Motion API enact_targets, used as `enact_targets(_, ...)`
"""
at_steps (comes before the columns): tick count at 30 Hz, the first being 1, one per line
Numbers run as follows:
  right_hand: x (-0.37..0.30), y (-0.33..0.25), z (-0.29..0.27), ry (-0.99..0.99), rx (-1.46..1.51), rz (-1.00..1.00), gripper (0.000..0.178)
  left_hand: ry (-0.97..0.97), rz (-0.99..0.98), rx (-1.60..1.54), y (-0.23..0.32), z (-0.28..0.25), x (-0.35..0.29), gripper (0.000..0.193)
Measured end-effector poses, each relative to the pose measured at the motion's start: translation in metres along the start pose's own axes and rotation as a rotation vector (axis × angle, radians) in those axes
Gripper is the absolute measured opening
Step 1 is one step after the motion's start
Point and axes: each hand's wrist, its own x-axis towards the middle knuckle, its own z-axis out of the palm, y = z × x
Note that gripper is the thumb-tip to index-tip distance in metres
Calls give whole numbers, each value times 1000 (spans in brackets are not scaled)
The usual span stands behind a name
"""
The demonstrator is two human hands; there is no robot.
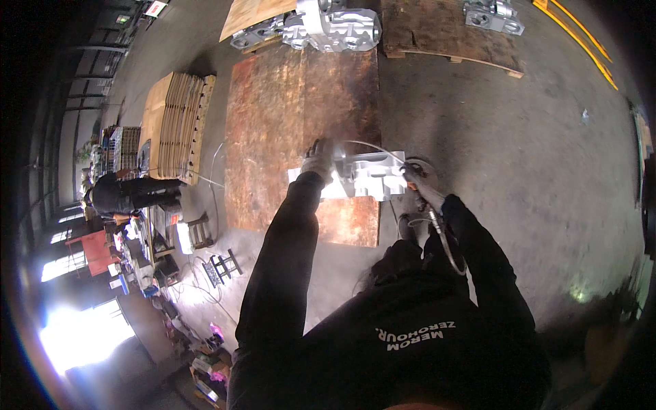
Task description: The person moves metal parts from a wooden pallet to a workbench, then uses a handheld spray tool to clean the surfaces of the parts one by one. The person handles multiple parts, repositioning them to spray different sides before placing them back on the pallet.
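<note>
A silvery metal casting (383,179) with ribs and hollows lies on the brown, stained board (266,143) in front of me. My left hand (318,161), in a pale glove, is over the casting's left part. Its fingers are blurred, and whether they grip anything does not show. At the casting's right end my right hand (425,191), also gloved, is closed around a hose-fed hand tool (412,184), mostly hidden by the hand. From there a thin curved tube (374,145) arches over the casting toward my left hand. A hose (445,239) loops down below my right forearm.
More castings (335,31) stand beyond the board, and another casting (493,17) rests on a wooden pallet (444,34). Stacked wooden panels (174,123) stand at left, near a person in dark clothes (130,195). A yellow rail (581,41) lies far right.
</note>
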Motion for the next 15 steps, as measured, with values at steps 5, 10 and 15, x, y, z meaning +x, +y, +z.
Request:
enact_targets(5, -19, -53, 19, -24, -175, 204, 46, -29, 16, -10, -7, -4, -11, 113)
enact_targets(10, -32, -10, -11, 18, -76, 208, 44, 0, 29, -27, -2, -3, -6, 119)
enact_targets(15, -57, -16, -3, 34, -87, 398, 35, -7, 24, -52, -5, -5, -9, 118)
